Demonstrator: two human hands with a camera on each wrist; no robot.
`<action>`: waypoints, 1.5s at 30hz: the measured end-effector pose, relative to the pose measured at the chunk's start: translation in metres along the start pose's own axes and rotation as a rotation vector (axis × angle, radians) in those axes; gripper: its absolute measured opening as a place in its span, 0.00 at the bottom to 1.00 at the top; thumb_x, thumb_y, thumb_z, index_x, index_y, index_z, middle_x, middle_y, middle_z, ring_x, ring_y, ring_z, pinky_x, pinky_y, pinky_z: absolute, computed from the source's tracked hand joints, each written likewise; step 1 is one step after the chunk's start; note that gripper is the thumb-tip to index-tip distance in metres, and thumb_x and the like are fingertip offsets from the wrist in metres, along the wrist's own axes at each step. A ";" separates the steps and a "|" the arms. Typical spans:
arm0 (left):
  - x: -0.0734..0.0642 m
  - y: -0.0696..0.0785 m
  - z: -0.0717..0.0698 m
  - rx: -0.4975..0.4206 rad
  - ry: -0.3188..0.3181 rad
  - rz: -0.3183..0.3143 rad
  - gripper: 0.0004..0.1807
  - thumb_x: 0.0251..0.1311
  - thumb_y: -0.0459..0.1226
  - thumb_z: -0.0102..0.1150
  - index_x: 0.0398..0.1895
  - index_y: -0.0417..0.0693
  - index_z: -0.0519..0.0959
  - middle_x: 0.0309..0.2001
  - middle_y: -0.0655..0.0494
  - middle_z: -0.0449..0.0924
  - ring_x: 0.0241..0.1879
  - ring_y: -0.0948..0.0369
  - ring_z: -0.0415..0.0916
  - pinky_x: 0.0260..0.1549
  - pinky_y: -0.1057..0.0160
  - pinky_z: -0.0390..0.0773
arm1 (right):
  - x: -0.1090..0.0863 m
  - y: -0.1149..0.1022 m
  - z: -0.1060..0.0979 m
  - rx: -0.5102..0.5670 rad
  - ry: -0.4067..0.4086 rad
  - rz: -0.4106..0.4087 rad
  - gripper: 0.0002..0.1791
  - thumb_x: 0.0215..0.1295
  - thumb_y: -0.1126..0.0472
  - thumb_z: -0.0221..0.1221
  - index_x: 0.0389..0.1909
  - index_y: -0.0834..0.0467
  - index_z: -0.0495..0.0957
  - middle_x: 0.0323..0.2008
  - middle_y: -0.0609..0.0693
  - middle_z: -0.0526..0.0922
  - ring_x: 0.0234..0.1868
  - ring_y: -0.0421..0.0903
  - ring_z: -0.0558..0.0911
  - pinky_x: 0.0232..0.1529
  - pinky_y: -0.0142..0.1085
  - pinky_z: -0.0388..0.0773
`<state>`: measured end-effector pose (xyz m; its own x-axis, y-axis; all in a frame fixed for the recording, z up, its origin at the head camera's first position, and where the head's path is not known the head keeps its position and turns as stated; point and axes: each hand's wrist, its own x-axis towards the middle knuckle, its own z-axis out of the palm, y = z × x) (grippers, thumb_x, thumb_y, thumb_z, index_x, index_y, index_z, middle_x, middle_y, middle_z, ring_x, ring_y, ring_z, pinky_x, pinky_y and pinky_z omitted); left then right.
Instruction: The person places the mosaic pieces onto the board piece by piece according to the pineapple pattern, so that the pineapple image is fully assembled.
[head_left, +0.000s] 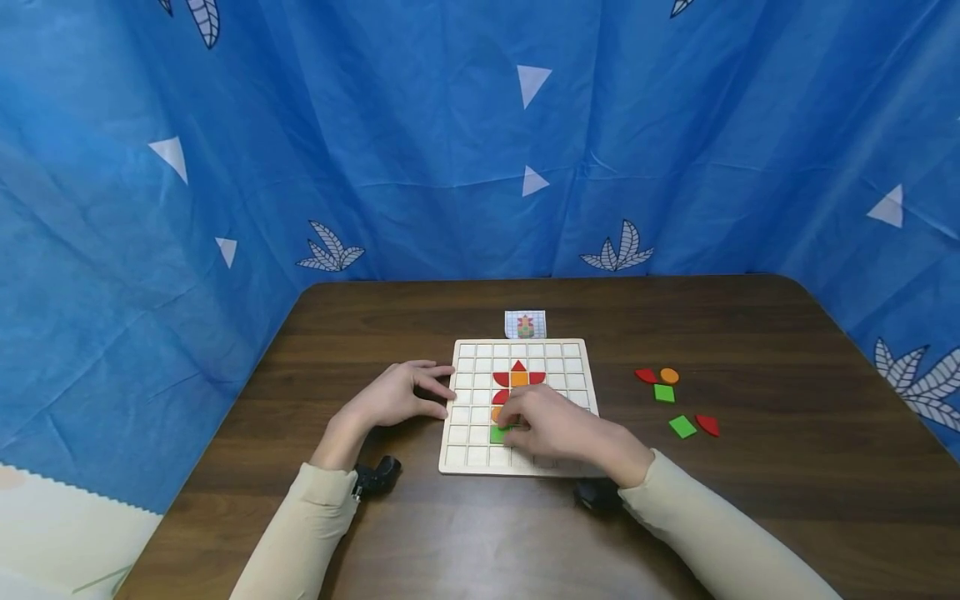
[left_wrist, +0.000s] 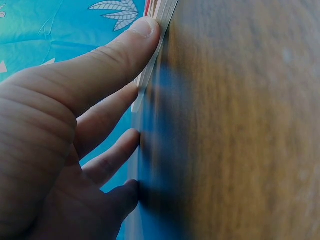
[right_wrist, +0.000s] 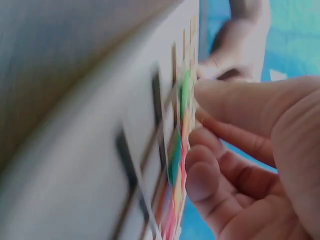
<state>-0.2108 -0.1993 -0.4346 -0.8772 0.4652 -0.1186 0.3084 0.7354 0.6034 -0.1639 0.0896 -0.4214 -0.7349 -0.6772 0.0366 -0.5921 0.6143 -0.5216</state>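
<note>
Brace board point(head_left: 458, 435) w/ L hand point(head_left: 396, 395), wide at its 9 o'clock, & go light w/ R hand point(head_left: 553, 423) (grip: can't tell) so you don't bump green tile point(head_left: 498, 436), 7 o'clock of ctr.

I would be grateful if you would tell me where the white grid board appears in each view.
Head: the grid board lies near the centre, just below the middle.
Left wrist: only its edge shows, a narrow strip at top centre.
Right wrist: it looms large and blurred, slanting from lower left to top centre.
Shared landmark: the blue curtain.
</note>
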 end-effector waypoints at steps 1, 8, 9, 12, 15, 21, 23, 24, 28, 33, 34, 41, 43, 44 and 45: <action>0.000 0.000 0.000 0.001 0.000 -0.001 0.14 0.55 0.48 0.77 0.46 0.67 0.91 0.71 0.63 0.75 0.78 0.49 0.58 0.74 0.39 0.62 | -0.002 0.003 -0.004 0.014 0.000 0.011 0.08 0.62 0.60 0.72 0.42 0.53 0.90 0.38 0.42 0.85 0.34 0.39 0.78 0.37 0.31 0.79; 0.003 0.001 0.001 0.000 0.002 -0.013 0.15 0.54 0.48 0.78 0.47 0.66 0.91 0.71 0.64 0.75 0.79 0.50 0.57 0.74 0.41 0.62 | -0.025 0.035 -0.032 0.061 0.022 0.085 0.07 0.62 0.59 0.72 0.41 0.49 0.90 0.36 0.39 0.85 0.35 0.39 0.77 0.35 0.30 0.78; 0.003 0.001 0.001 0.000 0.001 -0.012 0.16 0.54 0.48 0.77 0.47 0.66 0.91 0.71 0.64 0.75 0.79 0.50 0.57 0.74 0.40 0.62 | -0.030 0.040 -0.036 0.069 0.029 0.094 0.07 0.62 0.59 0.72 0.41 0.49 0.90 0.37 0.39 0.86 0.35 0.40 0.77 0.34 0.30 0.78; 0.002 0.001 0.001 -0.002 0.003 -0.013 0.15 0.54 0.47 0.78 0.47 0.66 0.91 0.71 0.63 0.75 0.79 0.49 0.57 0.74 0.40 0.62 | -0.045 0.057 -0.049 0.079 0.057 0.106 0.09 0.63 0.60 0.72 0.44 0.51 0.90 0.40 0.42 0.86 0.35 0.41 0.77 0.32 0.29 0.78; 0.001 0.000 0.001 -0.005 0.008 -0.011 0.15 0.54 0.47 0.78 0.47 0.65 0.91 0.71 0.63 0.75 0.79 0.49 0.58 0.74 0.40 0.63 | -0.060 0.074 -0.060 0.076 0.080 0.134 0.09 0.64 0.61 0.71 0.45 0.52 0.90 0.40 0.44 0.85 0.33 0.42 0.77 0.30 0.30 0.78; 0.001 0.000 0.001 -0.006 0.012 -0.013 0.15 0.55 0.47 0.78 0.47 0.65 0.91 0.71 0.63 0.75 0.79 0.50 0.58 0.74 0.41 0.62 | -0.091 0.106 -0.082 0.054 0.087 0.231 0.09 0.65 0.60 0.70 0.46 0.50 0.89 0.41 0.43 0.86 0.35 0.43 0.78 0.32 0.31 0.79; 0.001 0.000 0.001 -0.005 0.010 -0.014 0.15 0.55 0.47 0.77 0.47 0.66 0.91 0.71 0.63 0.75 0.79 0.49 0.57 0.74 0.40 0.62 | -0.099 0.115 -0.088 0.052 0.093 0.254 0.11 0.65 0.59 0.70 0.47 0.51 0.88 0.42 0.45 0.87 0.35 0.44 0.78 0.32 0.31 0.78; 0.001 0.000 0.001 -0.007 0.009 -0.016 0.15 0.55 0.47 0.77 0.47 0.66 0.91 0.71 0.64 0.75 0.79 0.50 0.57 0.75 0.40 0.62 | -0.102 0.119 -0.091 0.050 0.100 0.266 0.12 0.65 0.59 0.70 0.48 0.52 0.88 0.43 0.46 0.87 0.35 0.44 0.78 0.33 0.31 0.79; 0.001 0.000 0.001 -0.009 0.008 -0.021 0.15 0.55 0.47 0.77 0.47 0.66 0.91 0.71 0.64 0.75 0.79 0.49 0.57 0.75 0.40 0.61 | -0.114 0.135 -0.100 0.079 0.137 0.320 0.14 0.65 0.60 0.70 0.51 0.55 0.87 0.43 0.49 0.88 0.36 0.45 0.79 0.33 0.32 0.80; 0.000 0.001 0.002 -0.016 0.008 -0.033 0.14 0.54 0.47 0.78 0.46 0.67 0.91 0.71 0.65 0.75 0.79 0.50 0.57 0.75 0.40 0.61 | -0.127 0.157 -0.102 0.091 0.181 0.355 0.16 0.65 0.63 0.70 0.53 0.58 0.85 0.41 0.51 0.86 0.37 0.44 0.79 0.35 0.31 0.81; 0.000 0.001 0.002 -0.019 0.008 -0.036 0.14 0.54 0.47 0.78 0.46 0.67 0.91 0.71 0.65 0.75 0.79 0.51 0.57 0.75 0.40 0.61 | -0.129 0.161 -0.101 0.081 0.191 0.358 0.16 0.64 0.63 0.70 0.53 0.58 0.85 0.43 0.52 0.86 0.37 0.44 0.79 0.35 0.31 0.80; 0.000 0.001 0.002 -0.014 0.001 -0.020 0.15 0.55 0.47 0.77 0.47 0.65 0.91 0.71 0.63 0.75 0.79 0.49 0.57 0.74 0.39 0.61 | -0.134 0.177 -0.095 0.037 0.201 0.390 0.22 0.63 0.58 0.72 0.57 0.59 0.83 0.46 0.56 0.79 0.37 0.46 0.73 0.31 0.32 0.73; 0.001 0.000 0.002 -0.010 0.006 -0.019 0.16 0.54 0.47 0.78 0.47 0.65 0.91 0.71 0.63 0.75 0.79 0.49 0.57 0.74 0.39 0.62 | -0.132 0.179 -0.095 0.028 0.190 0.399 0.23 0.64 0.57 0.72 0.58 0.59 0.83 0.46 0.56 0.79 0.37 0.46 0.73 0.32 0.32 0.73; 0.001 0.000 0.002 -0.009 0.008 -0.018 0.16 0.54 0.47 0.78 0.47 0.65 0.91 0.71 0.63 0.75 0.79 0.49 0.57 0.74 0.40 0.62 | -0.131 0.179 -0.096 0.026 0.185 0.404 0.24 0.64 0.56 0.71 0.59 0.59 0.82 0.46 0.56 0.79 0.37 0.46 0.72 0.32 0.32 0.73; 0.001 0.001 0.002 -0.010 0.009 -0.015 0.16 0.54 0.47 0.78 0.48 0.65 0.91 0.71 0.63 0.75 0.79 0.49 0.57 0.74 0.40 0.63 | -0.131 0.180 -0.096 0.027 0.179 0.406 0.24 0.64 0.55 0.71 0.59 0.60 0.82 0.46 0.57 0.79 0.37 0.47 0.72 0.31 0.33 0.73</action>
<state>-0.2106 -0.1977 -0.4355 -0.8850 0.4496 -0.1209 0.2913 0.7374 0.6094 -0.2060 0.3272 -0.4381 -0.9531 -0.3012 -0.0295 -0.2371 0.8036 -0.5460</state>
